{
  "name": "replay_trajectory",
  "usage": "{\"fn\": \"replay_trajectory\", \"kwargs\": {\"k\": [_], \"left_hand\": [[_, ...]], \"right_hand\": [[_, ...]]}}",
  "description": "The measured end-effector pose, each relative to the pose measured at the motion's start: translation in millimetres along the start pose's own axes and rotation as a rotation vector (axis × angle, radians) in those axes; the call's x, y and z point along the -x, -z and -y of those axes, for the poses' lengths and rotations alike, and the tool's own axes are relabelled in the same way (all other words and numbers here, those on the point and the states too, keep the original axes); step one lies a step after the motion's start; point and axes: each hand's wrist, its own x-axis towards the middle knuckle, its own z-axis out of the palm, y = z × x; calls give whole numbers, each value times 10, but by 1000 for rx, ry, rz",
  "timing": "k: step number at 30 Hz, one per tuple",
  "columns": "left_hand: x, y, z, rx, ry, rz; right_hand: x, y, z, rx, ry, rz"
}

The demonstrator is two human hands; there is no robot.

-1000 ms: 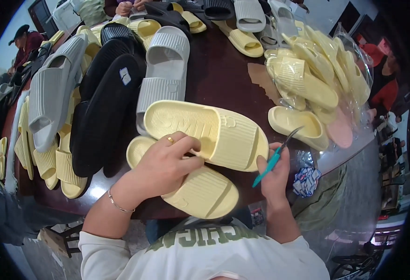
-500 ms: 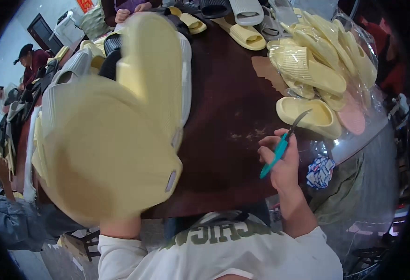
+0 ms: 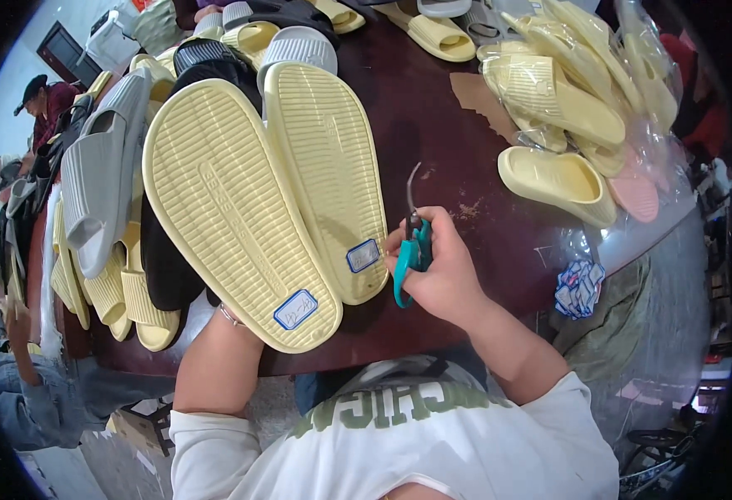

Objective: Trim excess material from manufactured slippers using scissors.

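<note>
A pair of pale yellow slippers [image 3: 241,208] is raised over the near left of the table, ribbed soles toward me, a blue-edged sticker on each heel. My left hand [image 3: 237,318] is behind them, with only its wrist showing; its fingers are hidden, but the slippers are held up from there. Beside the heel of the right-hand slipper, my right hand [image 3: 445,271] is closed on a pair of teal-handled snips [image 3: 408,265], the thin curved blade pointing away from me. Its fingertips are close to that slipper's sticker; whether they touch is unclear.
Grey, black and yellow slippers [image 3: 103,179] crowd the table's left side. Bagged yellow slippers [image 3: 566,100] are heaped at far right, with a loose yellow slipper [image 3: 558,182] before them. A bundle of blue-edged labels [image 3: 579,289] lies at the right edge. Other people work at left.
The slippers, blurred and nearer the camera before, are now lower and steadier, with soles and stickers in clear sight. My right hand has moved left with the snips, up to the slipper heel.
</note>
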Motion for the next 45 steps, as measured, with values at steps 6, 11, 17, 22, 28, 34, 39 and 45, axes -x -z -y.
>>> {"fn": "replay_trajectory", "kwargs": {"k": [6,11,17,22,28,34,39,45], "left_hand": [[-20,-79,10,-10,-51,-24],[-17,-104,35,29,-40,-40],[-25,82,27,106,5,92],[-1,-3,16,120,-24,110],[-43,145,-1,57,-57,83],[-94,134,-43,141,-94,82],[-82,132,-80,183,-85,163],[-38,24,-65,175,-52,113]], "right_hand": [[-49,-77,142,148,-27,-66],[-33,-118,174,243,10,-122],[-52,-125,250,345,7,-86],[-47,-158,238,293,-29,-74],[84,-252,10,64,47,19],[221,-263,255,-322,136,291],[206,-228,474,-374,94,356],[159,-454,506,-92,114,361]]}}
